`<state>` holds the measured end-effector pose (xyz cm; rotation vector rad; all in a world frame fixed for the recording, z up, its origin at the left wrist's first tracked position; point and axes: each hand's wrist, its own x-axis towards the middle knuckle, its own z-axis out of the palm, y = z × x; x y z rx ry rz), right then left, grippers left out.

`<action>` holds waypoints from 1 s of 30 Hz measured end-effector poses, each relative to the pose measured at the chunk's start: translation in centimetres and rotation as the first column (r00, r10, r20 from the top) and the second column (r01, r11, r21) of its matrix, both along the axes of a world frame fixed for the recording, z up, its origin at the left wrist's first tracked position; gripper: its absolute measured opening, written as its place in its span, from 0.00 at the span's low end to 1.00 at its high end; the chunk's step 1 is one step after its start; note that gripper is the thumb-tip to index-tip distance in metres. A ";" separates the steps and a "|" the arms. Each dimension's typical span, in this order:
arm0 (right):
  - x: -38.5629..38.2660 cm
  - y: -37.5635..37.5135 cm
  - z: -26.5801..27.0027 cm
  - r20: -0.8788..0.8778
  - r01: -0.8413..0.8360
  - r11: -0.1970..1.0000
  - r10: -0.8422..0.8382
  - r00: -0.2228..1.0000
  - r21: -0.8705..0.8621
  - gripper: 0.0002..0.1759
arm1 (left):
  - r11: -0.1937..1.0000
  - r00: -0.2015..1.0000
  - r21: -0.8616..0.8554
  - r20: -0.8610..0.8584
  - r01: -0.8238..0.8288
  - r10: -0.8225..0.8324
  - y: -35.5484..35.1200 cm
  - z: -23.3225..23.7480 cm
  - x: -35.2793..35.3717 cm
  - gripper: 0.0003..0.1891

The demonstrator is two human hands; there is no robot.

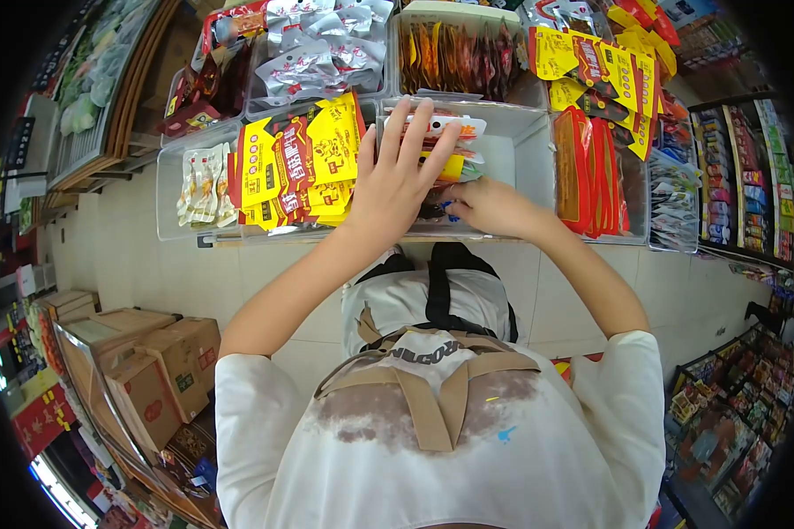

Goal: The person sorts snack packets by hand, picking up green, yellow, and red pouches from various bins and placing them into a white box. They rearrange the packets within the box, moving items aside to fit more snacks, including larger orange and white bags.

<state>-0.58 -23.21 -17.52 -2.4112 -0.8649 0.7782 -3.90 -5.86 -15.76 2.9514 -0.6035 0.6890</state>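
Note:
My left hand lies with its fingers spread over the upright packets in the middle clear bin, palm down. Lower in the same bin, my right hand has its fingers bent at the front packets; what they hold, if anything, is hidden. Between the hands shows a yellow and green packet, with a red and white packet behind it. Yellow and red packets fill the bin left of my left hand. Red packets stand upright in the bin on the right.
Small white packets are at the far left of the row. Behind stand bins of silver packets and orange and dark packets. Cardboard boxes are on the lower left. Stocked shelves stand at the right.

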 end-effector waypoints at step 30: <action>10.8 -14.6 12.0 -0.218 0.587 0.313 -0.719 0.660 0.747 0.14 | 0.997 0.998 0.077 -0.047 -0.027 0.031 0.0 0.3 0.0 0.38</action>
